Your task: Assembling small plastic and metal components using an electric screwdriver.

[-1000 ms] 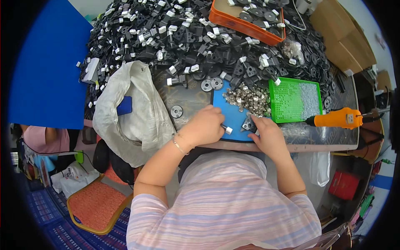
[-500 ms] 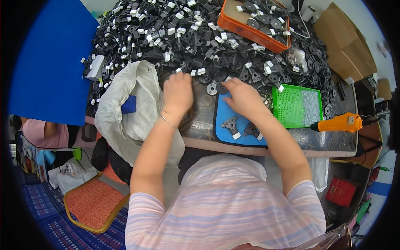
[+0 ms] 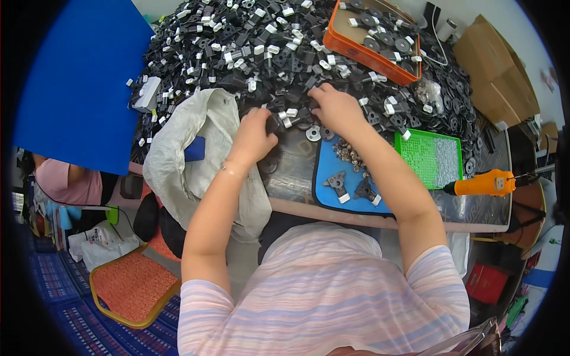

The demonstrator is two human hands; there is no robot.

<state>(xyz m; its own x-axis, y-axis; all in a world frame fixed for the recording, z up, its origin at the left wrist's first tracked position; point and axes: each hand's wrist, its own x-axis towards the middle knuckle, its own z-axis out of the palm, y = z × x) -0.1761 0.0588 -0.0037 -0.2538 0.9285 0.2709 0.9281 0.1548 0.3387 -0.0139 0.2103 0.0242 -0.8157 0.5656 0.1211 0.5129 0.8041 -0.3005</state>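
Observation:
At the near edge of a large pile of black plastic parts with white tips (image 3: 237,53), my left hand (image 3: 254,137) curls its fingers and thumb around a black part (image 3: 275,123). My right hand (image 3: 338,111) reaches into the pile further right, with thumb and fingers apart over black pieces; its fingertips are partly lost among them. Just below it, a silver-centred disc (image 3: 313,133) lies on the table. Nearer me is a blue mat (image 3: 326,193) bearing two black three-armed parts (image 3: 337,183) with white tips and a heap of small metal pieces (image 3: 347,153).
A whitish sack (image 3: 172,172) stands left of my left arm. Right of my right forearm are a green tray of small clear pieces (image 3: 399,169) and an orange power screwdriver (image 3: 490,184). An orange box (image 3: 368,57) rests on the pile, near a cardboard box (image 3: 496,71).
My right hand has moved up and slightly left, off the mat's top edge into the pile. The left hand has lowered a little, its fingers now around a black part. The view has shifted slightly.

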